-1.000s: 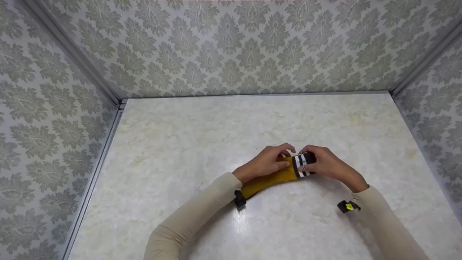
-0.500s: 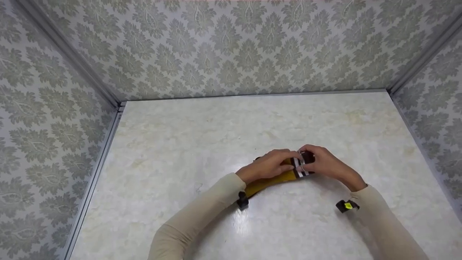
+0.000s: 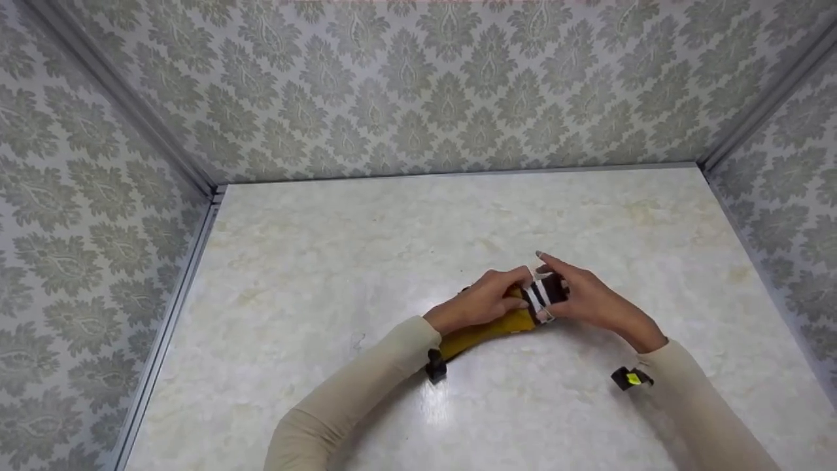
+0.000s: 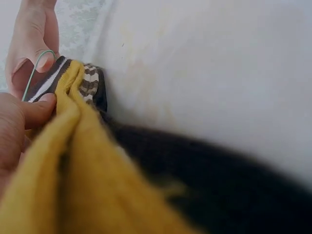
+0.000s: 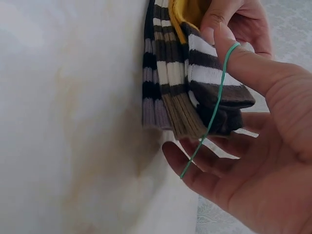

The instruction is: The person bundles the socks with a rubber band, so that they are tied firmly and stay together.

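Note:
A bundle of several socks (image 3: 487,332), mustard yellow on top with striped cuffs, lies lengthwise under my left hand (image 3: 480,301). That hand grips it just behind the cuffs, thumb on the near side. In the right wrist view, the black-and-white cuff (image 5: 207,73) of the yellow sock sits beside a brown-and-cream cuff (image 5: 173,73) and a dark-and-lilac one (image 5: 151,97). My right hand (image 3: 598,301) is at the cuff end, thumb and fingers spread apart. A thin green rubber band (image 5: 213,114) is stretched between its thumb and a finger, passing across the cuffs in this view.
The pale marbled table (image 3: 327,261) extends around the socks on all sides. Patterned walls (image 3: 418,85) stand behind it and to the left and right. A small black device (image 3: 437,365) is at the left sleeve, another black device (image 3: 631,378) at the right.
The right hand's index finger has lifted and spread away from the cuffs. The left fingers reached over the stripes, then drew back, and the cuff end has tilted slightly.

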`<action>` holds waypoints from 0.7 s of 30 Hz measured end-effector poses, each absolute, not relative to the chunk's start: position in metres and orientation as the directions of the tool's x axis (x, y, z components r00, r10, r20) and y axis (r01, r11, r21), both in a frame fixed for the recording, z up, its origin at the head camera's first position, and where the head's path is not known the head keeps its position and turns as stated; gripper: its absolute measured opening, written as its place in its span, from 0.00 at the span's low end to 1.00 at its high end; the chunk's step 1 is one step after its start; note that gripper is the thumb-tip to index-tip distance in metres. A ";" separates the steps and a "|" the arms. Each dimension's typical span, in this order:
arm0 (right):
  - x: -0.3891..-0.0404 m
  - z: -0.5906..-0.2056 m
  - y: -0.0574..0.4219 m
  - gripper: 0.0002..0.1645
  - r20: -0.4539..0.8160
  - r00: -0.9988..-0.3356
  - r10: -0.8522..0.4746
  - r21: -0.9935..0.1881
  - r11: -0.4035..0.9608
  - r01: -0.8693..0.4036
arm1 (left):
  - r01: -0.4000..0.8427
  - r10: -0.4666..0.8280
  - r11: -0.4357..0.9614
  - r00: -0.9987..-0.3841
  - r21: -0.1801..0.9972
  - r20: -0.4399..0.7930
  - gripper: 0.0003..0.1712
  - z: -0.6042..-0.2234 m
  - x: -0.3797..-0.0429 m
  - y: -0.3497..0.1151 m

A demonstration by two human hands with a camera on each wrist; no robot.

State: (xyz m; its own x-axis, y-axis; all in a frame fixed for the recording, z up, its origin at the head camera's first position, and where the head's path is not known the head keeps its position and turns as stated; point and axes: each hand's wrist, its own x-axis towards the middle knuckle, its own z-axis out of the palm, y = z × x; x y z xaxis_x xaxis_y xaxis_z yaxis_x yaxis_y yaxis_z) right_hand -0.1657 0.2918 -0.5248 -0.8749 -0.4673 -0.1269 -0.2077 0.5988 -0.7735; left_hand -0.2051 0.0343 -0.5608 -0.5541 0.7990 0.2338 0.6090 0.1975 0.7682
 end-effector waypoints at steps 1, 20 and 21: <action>-0.165 -0.524 0.293 0.65 -0.126 -0.875 -0.468 -0.774 0.598 -0.209 | 0.609 0.793 0.193 -0.558 0.769 0.243 0.12 -0.561 -0.204 0.034; -0.155 -0.536 0.295 0.70 -0.181 -0.898 -0.401 -0.888 0.460 -0.026 | 0.610 0.678 0.147 -0.635 0.778 0.370 0.16 -0.556 -0.194 0.029; -0.155 -0.538 0.294 0.70 -0.178 -0.898 -0.402 -0.902 0.431 -0.014 | 0.607 0.671 0.142 -0.640 0.782 0.375 0.16 -0.556 -0.193 0.028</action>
State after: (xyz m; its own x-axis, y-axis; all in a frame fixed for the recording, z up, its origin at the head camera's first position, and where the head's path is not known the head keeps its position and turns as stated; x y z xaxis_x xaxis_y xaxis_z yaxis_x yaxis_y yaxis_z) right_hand -0.1550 0.2944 -0.5382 -0.8982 -0.4018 -0.1782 -0.0136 0.4307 -0.9024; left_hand -0.1934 0.0285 -0.5558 -0.6396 0.6713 0.3746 0.6071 0.1421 0.7818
